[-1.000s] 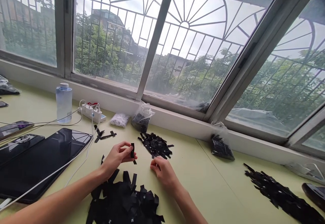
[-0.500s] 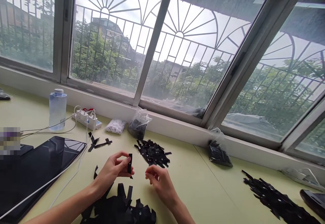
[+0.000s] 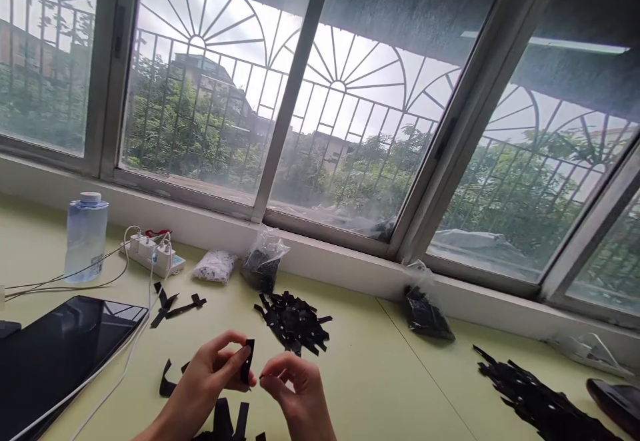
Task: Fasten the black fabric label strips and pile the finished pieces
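My left hand [image 3: 207, 381] pinches a small black fabric strip [image 3: 247, 360] upright between thumb and fingers. My right hand [image 3: 295, 388] is right beside it, fingertips pinched together on something too small to make out, almost touching the strip. Below the hands lies the top of a heap of black strips [image 3: 227, 422], mostly cut off by the frame's bottom edge. Just beyond the hands a second pile of black strips [image 3: 293, 321] lies on the pale green table [image 3: 380, 388].
A tablet [image 3: 55, 351] with a white cable lies at left, behind it a water bottle [image 3: 85, 238] and a power strip [image 3: 153, 254]. Plastic bags [image 3: 263, 261] [image 3: 425, 304] sit by the window ledge. Another long heap of black strips [image 3: 535, 398] lies at right.
The camera has tilted upward, so hands and table sit lower in view. My right hand has lifted off the table and closed in on the strip held by my left hand.
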`<action>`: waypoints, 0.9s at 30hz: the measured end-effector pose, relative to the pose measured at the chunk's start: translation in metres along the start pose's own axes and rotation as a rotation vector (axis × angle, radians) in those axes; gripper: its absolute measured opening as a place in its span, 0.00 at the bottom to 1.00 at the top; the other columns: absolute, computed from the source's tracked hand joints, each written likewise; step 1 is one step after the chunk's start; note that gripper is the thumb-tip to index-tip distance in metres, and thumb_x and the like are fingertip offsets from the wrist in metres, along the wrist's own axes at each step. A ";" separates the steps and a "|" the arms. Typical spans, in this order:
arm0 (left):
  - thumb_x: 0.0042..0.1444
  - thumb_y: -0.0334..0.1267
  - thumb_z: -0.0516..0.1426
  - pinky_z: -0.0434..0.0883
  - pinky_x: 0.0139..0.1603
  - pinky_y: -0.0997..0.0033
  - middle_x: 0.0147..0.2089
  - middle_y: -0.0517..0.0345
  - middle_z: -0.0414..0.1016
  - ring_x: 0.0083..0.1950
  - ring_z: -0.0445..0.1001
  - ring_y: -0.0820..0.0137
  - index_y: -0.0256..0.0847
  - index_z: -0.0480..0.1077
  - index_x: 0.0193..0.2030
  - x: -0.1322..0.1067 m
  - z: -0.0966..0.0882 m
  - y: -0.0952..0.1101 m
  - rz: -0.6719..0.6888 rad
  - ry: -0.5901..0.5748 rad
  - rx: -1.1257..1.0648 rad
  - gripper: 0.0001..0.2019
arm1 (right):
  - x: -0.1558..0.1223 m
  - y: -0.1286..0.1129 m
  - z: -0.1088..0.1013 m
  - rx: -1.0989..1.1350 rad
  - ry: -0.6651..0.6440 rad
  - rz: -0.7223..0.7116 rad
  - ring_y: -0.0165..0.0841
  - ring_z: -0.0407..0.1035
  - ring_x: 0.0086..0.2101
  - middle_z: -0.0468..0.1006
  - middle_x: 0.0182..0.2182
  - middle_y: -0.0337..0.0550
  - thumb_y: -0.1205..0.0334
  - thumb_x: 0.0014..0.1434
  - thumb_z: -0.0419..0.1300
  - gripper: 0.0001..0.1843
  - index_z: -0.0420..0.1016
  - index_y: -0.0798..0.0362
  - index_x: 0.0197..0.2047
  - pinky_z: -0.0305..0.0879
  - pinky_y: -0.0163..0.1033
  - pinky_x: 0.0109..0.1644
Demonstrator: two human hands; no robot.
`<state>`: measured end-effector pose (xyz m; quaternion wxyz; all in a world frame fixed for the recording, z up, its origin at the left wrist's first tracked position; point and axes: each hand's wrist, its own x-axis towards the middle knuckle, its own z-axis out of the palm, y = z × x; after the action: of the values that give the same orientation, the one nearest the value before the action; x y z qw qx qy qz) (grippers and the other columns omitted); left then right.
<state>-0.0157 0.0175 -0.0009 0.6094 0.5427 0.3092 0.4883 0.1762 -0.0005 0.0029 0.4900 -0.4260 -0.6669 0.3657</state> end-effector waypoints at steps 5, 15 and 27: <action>0.60 0.54 0.61 0.79 0.43 0.62 0.30 0.57 0.79 0.34 0.78 0.64 0.40 0.69 0.46 -0.003 0.004 -0.007 0.028 -0.003 0.054 0.19 | -0.001 0.000 0.012 0.034 0.047 -0.056 0.33 0.71 0.32 0.79 0.32 0.42 0.65 0.54 0.69 0.03 0.80 0.52 0.30 0.64 0.36 0.37; 0.65 0.54 0.55 0.78 0.43 0.65 0.32 0.55 0.80 0.36 0.79 0.64 0.42 0.69 0.44 -0.006 0.004 -0.013 0.100 -0.098 0.228 0.17 | -0.001 0.008 0.021 0.078 0.080 -0.067 0.31 0.70 0.31 0.78 0.33 0.42 0.66 0.52 0.71 0.05 0.78 0.53 0.29 0.62 0.34 0.33; 0.65 0.54 0.53 0.78 0.39 0.72 0.29 0.60 0.81 0.33 0.80 0.67 0.44 0.71 0.43 -0.012 0.008 -0.003 0.227 -0.036 0.414 0.15 | -0.005 0.004 0.021 0.083 0.091 -0.075 0.33 0.71 0.30 0.79 0.32 0.43 0.58 0.57 0.69 0.12 0.72 0.53 0.28 0.66 0.36 0.35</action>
<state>-0.0114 0.0035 -0.0034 0.4315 0.6962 0.3288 0.4700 0.1571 -0.0046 -0.0080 0.5504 -0.3960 -0.6437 0.3548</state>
